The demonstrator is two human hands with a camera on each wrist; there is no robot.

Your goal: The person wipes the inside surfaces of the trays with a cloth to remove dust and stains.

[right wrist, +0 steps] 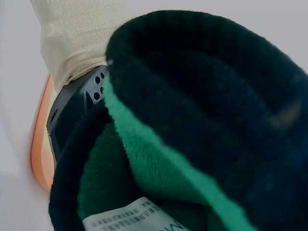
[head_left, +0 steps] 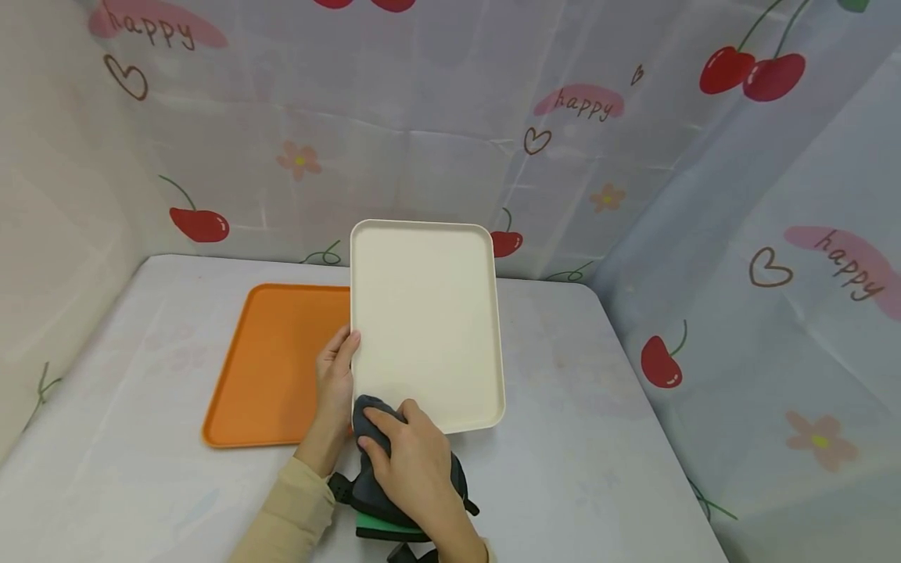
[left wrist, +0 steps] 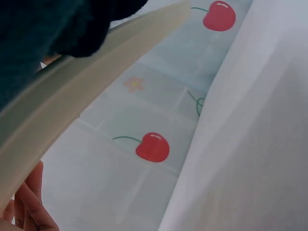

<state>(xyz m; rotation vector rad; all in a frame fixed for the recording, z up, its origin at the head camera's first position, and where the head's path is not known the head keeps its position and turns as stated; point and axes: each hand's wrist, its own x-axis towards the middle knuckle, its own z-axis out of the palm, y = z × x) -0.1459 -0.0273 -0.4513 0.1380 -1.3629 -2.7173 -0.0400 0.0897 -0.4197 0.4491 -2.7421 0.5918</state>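
Observation:
A cream rectangular tray point(head_left: 425, 320) is held up and tilted, its inner face toward the head camera. My left hand point(head_left: 334, 383) grips it by the left edge. In the left wrist view, fingers point(left wrist: 31, 204) show beside the tray's pale rim point(left wrist: 96, 86). With my right hand point(head_left: 415, 457) I hold a dark grey cloth point(head_left: 380, 496) against the tray's lower left corner, thumb and forefinger bent over it. The cloth hangs below in folds. Close up in the right wrist view, the cloth point(right wrist: 216, 125) shows a green fuzzy side, a dark border and a white printed label point(right wrist: 139, 216).
An orange tray point(head_left: 281, 360) lies on the white-covered table point(head_left: 563, 469), left of the cream tray and partly behind it. Cherry-printed curtains point(head_left: 422, 172) rise behind and to the right of the table. A black wrist device point(right wrist: 79, 106) sits by the left beige sleeve point(right wrist: 77, 38).

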